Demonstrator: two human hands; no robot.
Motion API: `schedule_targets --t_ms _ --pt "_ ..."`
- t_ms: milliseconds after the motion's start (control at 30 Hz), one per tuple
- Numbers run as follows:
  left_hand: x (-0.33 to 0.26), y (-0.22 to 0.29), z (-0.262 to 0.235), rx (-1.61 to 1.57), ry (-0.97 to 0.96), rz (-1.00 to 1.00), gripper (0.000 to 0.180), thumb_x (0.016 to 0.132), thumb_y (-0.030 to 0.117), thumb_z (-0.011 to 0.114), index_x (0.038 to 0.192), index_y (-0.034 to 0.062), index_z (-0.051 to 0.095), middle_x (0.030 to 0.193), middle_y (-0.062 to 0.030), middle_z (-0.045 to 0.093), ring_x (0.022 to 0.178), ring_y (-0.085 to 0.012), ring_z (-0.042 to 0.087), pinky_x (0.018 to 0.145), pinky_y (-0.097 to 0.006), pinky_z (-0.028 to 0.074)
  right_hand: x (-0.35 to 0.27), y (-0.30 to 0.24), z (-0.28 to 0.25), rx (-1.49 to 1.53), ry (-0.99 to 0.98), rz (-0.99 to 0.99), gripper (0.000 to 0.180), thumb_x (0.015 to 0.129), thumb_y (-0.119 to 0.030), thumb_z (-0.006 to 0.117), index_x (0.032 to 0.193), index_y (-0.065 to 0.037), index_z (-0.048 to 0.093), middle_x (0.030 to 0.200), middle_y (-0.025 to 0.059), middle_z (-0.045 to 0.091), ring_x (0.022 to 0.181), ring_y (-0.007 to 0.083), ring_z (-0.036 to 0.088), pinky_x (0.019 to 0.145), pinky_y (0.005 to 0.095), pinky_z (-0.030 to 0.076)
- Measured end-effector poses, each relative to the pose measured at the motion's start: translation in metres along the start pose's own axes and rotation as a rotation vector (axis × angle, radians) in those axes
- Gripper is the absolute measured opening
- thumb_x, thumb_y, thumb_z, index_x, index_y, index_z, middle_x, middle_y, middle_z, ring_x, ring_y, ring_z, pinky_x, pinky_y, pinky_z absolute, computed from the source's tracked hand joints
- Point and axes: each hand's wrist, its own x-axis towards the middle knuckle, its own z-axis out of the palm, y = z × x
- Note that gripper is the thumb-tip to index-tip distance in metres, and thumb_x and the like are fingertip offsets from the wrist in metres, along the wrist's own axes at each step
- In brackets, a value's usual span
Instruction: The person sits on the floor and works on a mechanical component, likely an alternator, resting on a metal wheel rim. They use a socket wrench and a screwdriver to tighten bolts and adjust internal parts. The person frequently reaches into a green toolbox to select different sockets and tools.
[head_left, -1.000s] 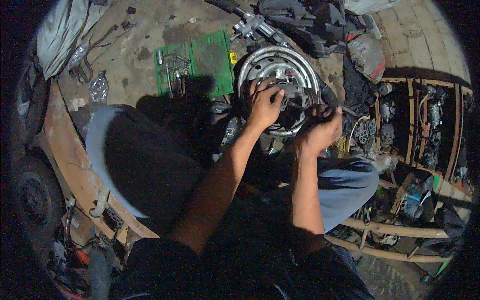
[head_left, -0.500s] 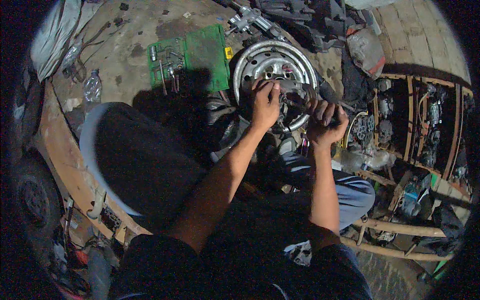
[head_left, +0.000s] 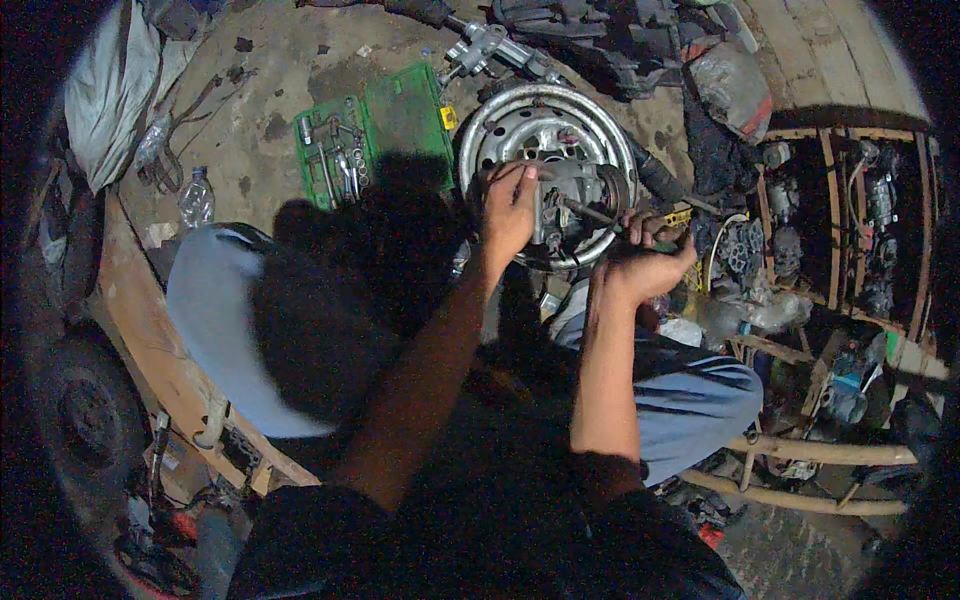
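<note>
A silver steel wheel rim (head_left: 484, 122) lies flat on the floor in front of me. Over its middle rests a grey cast-metal part (head_left: 578, 186) that looks like a brake caliper. My left hand (head_left: 511, 210) grips that part at its left end, thumb on top. In my closed right hand (head_left: 648, 262) is a screwdriver (head_left: 592, 213); its shaft points left across the metal part, the tip at or close to a fitting there. Whether the tip touches is too small to tell. My fingers hide most of the handle.
A green tool case (head_left: 408, 115) lies unfolded left of the rim, sockets and wrenches in it. Behind the rim is a silver metal assembly (head_left: 500, 50). A plastic bottle (head_left: 196, 198) stands at left. Wooden racks of engine parts (head_left: 830, 220) and a bamboo frame (head_left: 820, 452) lie right.
The screwdriver shaft now shows plainly across the metal part. My right hand has turned and sits a little lower. My left hand has shifted slightly left and down, still gripping.
</note>
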Motion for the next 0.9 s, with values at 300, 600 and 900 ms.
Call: schedule_targets --t_ms 300,600,900 --pt "0.011 0.006 -0.031 0.158 -0.458 0.250 0.048 0.072 0.006 0.071 0.119 0.0080 0.064 0.129 -0.0155 0.061 0.129 -0.0325 0.050 0.112 -0.042 0.034 0.004 -0.005 -0.003 0.022 -0.208 -0.029 0.035 0.096 -0.030 0.039 0.068 -0.009 0.037 0.060 0.0048 0.038 0.054 0.0187 0.036 0.059 0.0344 0.036" --pt "0.005 0.007 -0.027 0.258 -0.346 0.325 0.040 0.071 0.008 0.076 0.109 0.0087 0.066 0.117 -0.0158 0.064 0.118 -0.0335 0.056 0.106 -0.044 0.040 0.055 0.044 -0.077 -0.940 -0.133 -0.549 0.026 0.096 -0.012 0.053 0.115 0.003 0.062 0.095 0.0174 0.062 0.099 0.0301 0.057 0.086 0.0430 0.045" --pt "0.004 0.006 -0.025 0.220 -0.323 0.308 0.038 0.071 0.007 0.077 0.107 0.0079 0.066 0.117 -0.0143 0.064 0.119 -0.0337 0.056 0.106 -0.043 0.040 0.049 0.032 -0.042 -0.290 -0.431 -0.217 0.031 0.096 -0.021 0.046 0.073 -0.001 0.053 0.066 0.0100 0.049 0.060 0.0221 0.049 0.061 0.0360 0.044"
